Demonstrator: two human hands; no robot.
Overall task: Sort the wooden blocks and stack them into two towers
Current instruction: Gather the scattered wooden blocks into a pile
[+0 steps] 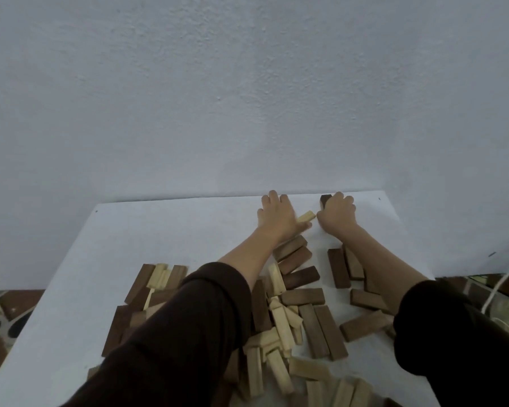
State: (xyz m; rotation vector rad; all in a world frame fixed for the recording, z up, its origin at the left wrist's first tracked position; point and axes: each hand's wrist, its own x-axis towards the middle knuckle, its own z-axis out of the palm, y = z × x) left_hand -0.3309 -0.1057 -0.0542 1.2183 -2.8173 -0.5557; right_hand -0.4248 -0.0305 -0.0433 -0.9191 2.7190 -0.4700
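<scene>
Both arms reach to the far edge of the white table (165, 230). My left hand (276, 214) lies palm down over a light wooden block (306, 216), whose end sticks out to the right under the thumb side. My right hand (337, 212) curls around a dark brown block (324, 200) that stands by the wall. Several dark blocks (299, 259) lie behind the wrists. A mixed heap of light blocks (279, 318) and dark blocks (323, 330) covers the near half of the table.
A pale wall (247, 98) rises right behind the table's far edge. More dark and light blocks (147, 286) lie at the left of my left sleeve. Patterned floor tiles (3, 315) show at the left, and floor with a white cord (494, 292) at the right.
</scene>
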